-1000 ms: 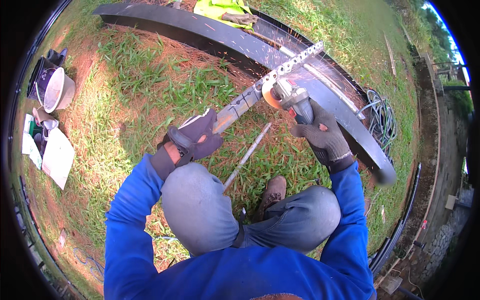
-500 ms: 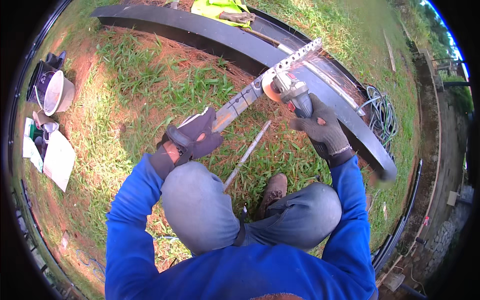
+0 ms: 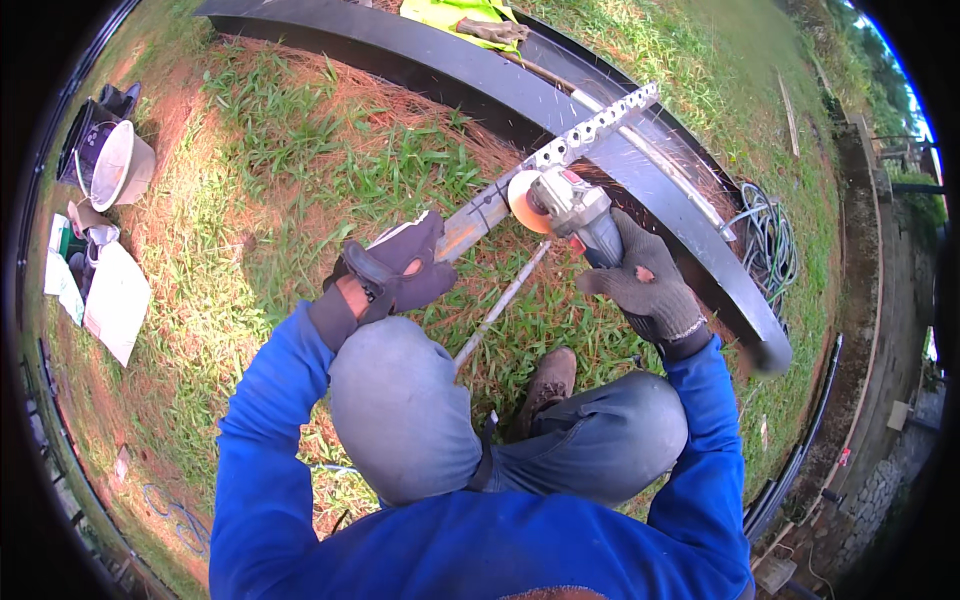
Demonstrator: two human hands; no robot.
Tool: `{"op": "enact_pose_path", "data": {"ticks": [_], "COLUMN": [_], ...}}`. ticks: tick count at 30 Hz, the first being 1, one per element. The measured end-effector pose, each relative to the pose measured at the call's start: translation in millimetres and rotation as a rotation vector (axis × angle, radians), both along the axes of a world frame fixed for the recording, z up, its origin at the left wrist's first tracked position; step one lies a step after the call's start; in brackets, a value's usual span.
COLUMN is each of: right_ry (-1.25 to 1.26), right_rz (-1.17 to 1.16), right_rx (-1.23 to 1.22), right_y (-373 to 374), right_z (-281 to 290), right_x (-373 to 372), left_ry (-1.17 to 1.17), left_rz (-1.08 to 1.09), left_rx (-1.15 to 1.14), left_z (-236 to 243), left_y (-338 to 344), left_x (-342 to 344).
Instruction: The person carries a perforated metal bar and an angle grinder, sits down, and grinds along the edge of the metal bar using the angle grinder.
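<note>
My left hand [image 3: 408, 268], in a dark glove, is closed around the near end of a flat metal bar [image 3: 468, 228]. The bar slants away to the right. Dark lines cross its near part, and rows of holes run along its far part, which lies over a black steel beam [image 3: 420, 62]. My right hand [image 3: 652, 280], in a grey knitted glove, grips an angle grinder [image 3: 585, 212]. The grinder's orange disc [image 3: 526, 202] is at the bar's right edge, near the marked lines; exact contact is hard to tell. Small sparks show over the beam.
A thin rod [image 3: 508, 298] lies on the grass before my knees. Along the beam are a pale pipe [image 3: 672, 172], a yellow vest [image 3: 440, 12] and a loose glove [image 3: 495, 32]. Coiled cable [image 3: 768, 245] lies right; a bucket [image 3: 138, 172] and white sheet [image 3: 118, 305] sit left.
My right hand has drawn the grinder down the bar, so the disc is nearer my left hand. The left hand keeps its hold on the bar. The whole view has shifted slightly.
</note>
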State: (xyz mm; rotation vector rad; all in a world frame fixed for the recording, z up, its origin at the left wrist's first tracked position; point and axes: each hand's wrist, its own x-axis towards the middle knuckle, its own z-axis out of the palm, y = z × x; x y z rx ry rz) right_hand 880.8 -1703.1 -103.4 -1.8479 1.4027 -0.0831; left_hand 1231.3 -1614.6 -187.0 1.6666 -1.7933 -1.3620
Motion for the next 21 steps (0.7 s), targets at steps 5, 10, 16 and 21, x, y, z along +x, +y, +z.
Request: {"op": "enact_pose_path", "data": {"ticks": [5, 10, 16, 21], "right_ry": [0.170, 0.009, 0.135, 0.069], "right_rz": [-0.010, 0.020, -0.003, -0.004], "right_rx": [-0.016, -0.050, -0.036, -0.014], "right_y": [-5, 0, -7, -9], "right_z": [6, -7, -4, -3], "right_x": [13, 0, 2, 7], "left_ry": [-0.084, -0.124, -0.046, -0.110], "left_rz": [-0.035, -0.014, -0.025, -0.063], "left_rx": [0.129, 0.065, 0.022, 0.088], "left_z": [10, 8, -3, 15], "left_y": [0, -1, 4, -10], "left_x": [2, -2, 7, 2]}}
